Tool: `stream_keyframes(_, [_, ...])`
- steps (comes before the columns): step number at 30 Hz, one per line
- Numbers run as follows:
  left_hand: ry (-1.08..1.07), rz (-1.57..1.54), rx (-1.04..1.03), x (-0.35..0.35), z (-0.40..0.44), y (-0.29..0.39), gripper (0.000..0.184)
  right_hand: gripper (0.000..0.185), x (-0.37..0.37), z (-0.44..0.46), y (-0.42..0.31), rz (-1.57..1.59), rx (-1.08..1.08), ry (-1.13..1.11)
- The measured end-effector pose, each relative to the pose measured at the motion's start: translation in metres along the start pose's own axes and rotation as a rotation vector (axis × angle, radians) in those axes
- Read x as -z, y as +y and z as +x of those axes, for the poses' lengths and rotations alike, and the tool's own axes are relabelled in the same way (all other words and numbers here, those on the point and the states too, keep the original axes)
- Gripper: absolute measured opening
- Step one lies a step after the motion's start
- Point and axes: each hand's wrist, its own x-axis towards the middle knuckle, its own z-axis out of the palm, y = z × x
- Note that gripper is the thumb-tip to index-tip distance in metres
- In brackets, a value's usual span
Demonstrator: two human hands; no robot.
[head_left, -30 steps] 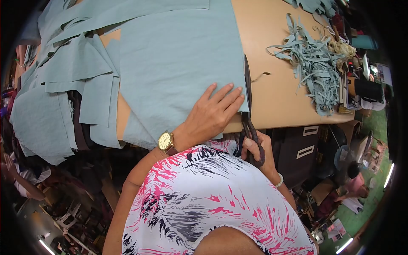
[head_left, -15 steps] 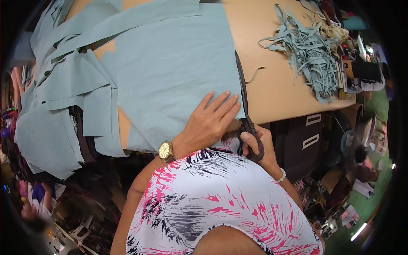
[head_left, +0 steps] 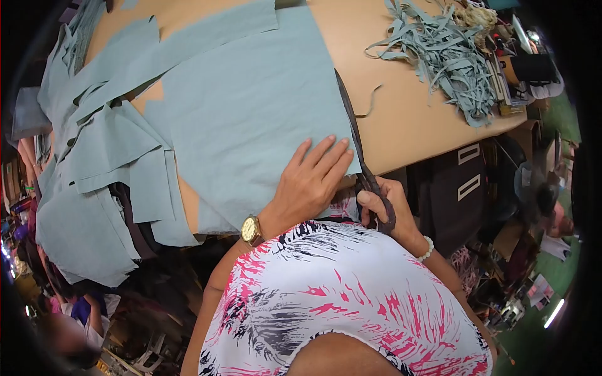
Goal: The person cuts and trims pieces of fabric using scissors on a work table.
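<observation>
My left hand (head_left: 316,172) lies flat with fingers spread on a large pale blue-green cloth panel (head_left: 251,94), close to its right edge. A watch is on that wrist. My right hand (head_left: 392,207) is closed around the dark handles of scissors (head_left: 384,213) at the panel's lower right corner, by the table's front edge. From the scissors, a long dark narrow shape (head_left: 348,116) runs up along the panel's right edge; I cannot tell whether all of it is blade. A thin curled cloth scrap (head_left: 374,100) lies just right of it.
A tangled heap of blue-green cloth strips (head_left: 454,62) covers the tan table's (head_left: 401,135) right end. More cut cloth pieces (head_left: 113,150) overlap at the left, some hanging over the front edge. Dark drawers (head_left: 454,194) stand below on the right. Another person (head_left: 75,332) is at lower left.
The whole view has turned slightly, so the table and heap appear shifted. My left hand stays on the panel; my right hand still grips the scissors, a little lower and further right in view.
</observation>
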Motion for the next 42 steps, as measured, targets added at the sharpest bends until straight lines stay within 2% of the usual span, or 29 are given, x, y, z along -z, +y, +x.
stream_keyframes(8, [-0.026,-0.034,-0.028,0.007,-0.007,0.002,0.039,0.033,-0.009,0.011,-0.006,0.050,0.101,0.031])
stream_keyframes(17, [-0.040,-0.075,-0.060,0.009,-0.011,-0.001,0.038,0.034,-0.012,0.009,-0.003,0.036,0.035,0.085])
stream_keyframes(26, [-0.063,-0.107,-0.053,0.011,-0.013,0.000,0.043,0.027,-0.012,0.003,-0.001,-0.014,-0.072,0.108])
stream_keyframes(30, [-0.062,-0.119,-0.049,0.012,-0.012,-0.001,0.045,0.030,-0.010,0.003,0.002,0.027,-0.020,0.081])
stream_keyframes(36, [-0.029,-0.105,-0.110,0.012,-0.014,-0.003,0.035,0.037,-0.012,0.013,-0.012,0.035,0.059,0.061])
stream_keyframes(42, [-0.046,-0.106,-0.132,0.016,-0.018,-0.001,0.037,0.037,-0.014,0.026,-0.013,0.032,0.096,0.071])
